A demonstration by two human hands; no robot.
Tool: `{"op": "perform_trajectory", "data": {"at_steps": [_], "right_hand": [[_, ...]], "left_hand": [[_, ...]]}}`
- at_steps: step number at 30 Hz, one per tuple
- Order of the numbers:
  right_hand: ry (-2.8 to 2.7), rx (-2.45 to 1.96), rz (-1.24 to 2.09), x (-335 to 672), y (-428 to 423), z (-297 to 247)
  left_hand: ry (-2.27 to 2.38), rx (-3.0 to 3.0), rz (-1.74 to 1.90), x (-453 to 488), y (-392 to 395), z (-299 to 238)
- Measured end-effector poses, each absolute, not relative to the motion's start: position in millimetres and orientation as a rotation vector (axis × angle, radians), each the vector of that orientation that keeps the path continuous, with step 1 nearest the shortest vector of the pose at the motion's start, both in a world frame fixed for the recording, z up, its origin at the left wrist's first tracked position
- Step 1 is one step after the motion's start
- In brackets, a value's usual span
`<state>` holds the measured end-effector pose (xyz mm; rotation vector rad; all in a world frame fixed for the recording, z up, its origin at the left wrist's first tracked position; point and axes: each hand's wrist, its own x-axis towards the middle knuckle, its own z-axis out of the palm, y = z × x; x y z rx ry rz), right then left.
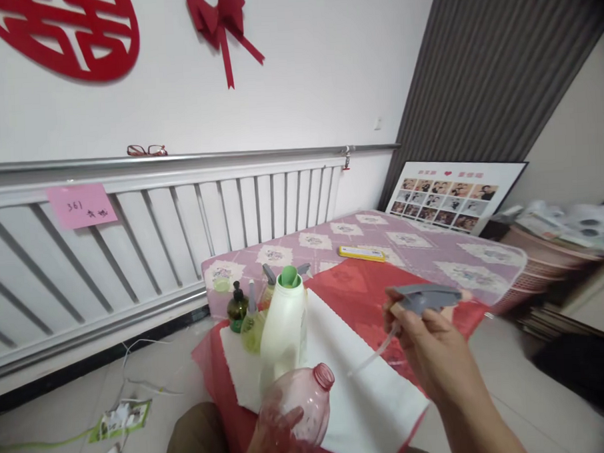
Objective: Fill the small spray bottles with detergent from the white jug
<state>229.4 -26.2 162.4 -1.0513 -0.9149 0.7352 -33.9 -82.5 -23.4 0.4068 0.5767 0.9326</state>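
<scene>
My left hand (pixel 284 434) is wrapped round a clear pink spray bottle (pixel 310 406), tilted, with its threaded neck uncovered. In my right hand (pixel 427 334) is a grey spray nozzle (pixel 428 297), its thin dip tube (pixel 372 357) slanting down to the left, apart from the bottle. Just behind the pink bottle stands a tall pale-green bottle (pixel 286 321) with a green piece in its mouth. A dark green pump bottle (pixel 237 308) and a yellow-green bottle (pixel 253 330) are to its left, partly covered by it.
A white cloth (pixel 359 397) lies over a red cloth (pixel 352 284) on the table with a floral cover (pixel 402 239). A yellow case (pixel 362 253) sits farther back. A power strip (pixel 121 419) with cables is on the floor at left, below the radiator (pixel 251 212).
</scene>
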Motion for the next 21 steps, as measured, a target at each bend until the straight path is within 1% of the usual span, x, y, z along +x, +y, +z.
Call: {"op": "perform_trajectory", "data": {"at_steps": [3,6,9,15,21], "right_hand": [[-0.944,-0.891,0.640,219,-35,200],[-1.053,-0.858,0.578,209,-39,215],[-1.198,-0.925,0.588,201,-40,212],[-1.394,-1.039,0.725,177,-43,199],[-1.414,-1.064,1.030,155,-52,173]], "left_hand": [[0.597,0.273,0.878,-28,-85,-28],[0.602,0.231,0.840,-26,-86,-25],[0.600,0.206,0.881,-26,-89,-22],[0.625,0.161,0.919,-23,-92,-25],[0.559,0.219,0.853,-22,-88,-25]]}}
